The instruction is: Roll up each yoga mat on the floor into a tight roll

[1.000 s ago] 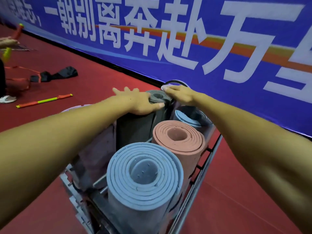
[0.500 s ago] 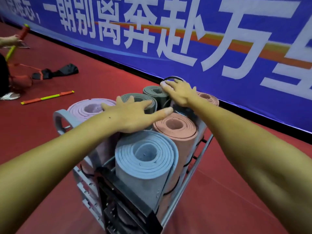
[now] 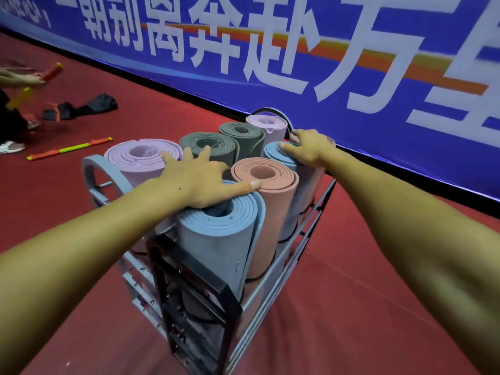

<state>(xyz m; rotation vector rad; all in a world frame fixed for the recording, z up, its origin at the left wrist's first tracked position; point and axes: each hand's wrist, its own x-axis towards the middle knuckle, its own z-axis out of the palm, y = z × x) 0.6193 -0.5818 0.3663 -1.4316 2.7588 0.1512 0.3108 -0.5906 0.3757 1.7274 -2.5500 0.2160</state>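
Several rolled yoga mats stand upright in a grey metal cart (image 3: pixel 273 288) on the red floor. My left hand (image 3: pixel 201 178) lies flat with fingers spread on top of the near blue roll (image 3: pixel 216 239), its thumb reaching toward the pink roll (image 3: pixel 266 175). My right hand (image 3: pixel 307 146) rests on the top edge of the far blue roll (image 3: pixel 273 152), fingers slightly bent over it. Two dark grey rolls (image 3: pixel 208 144) and two lilac rolls (image 3: pixel 140 156) fill the rest of the cart.
A blue banner with white characters (image 3: pixel 297 50) runs along the far wall. At the left, another person's hand (image 3: pixel 29 79) holds an orange stick; a black cloth (image 3: pixel 81 108) and an orange-yellow stick (image 3: pixel 69 148) lie on the floor.
Both hands have drawn back toward me: the left from the grey roll onto the near blue roll, the right from the cart's far handle onto the far blue roll.
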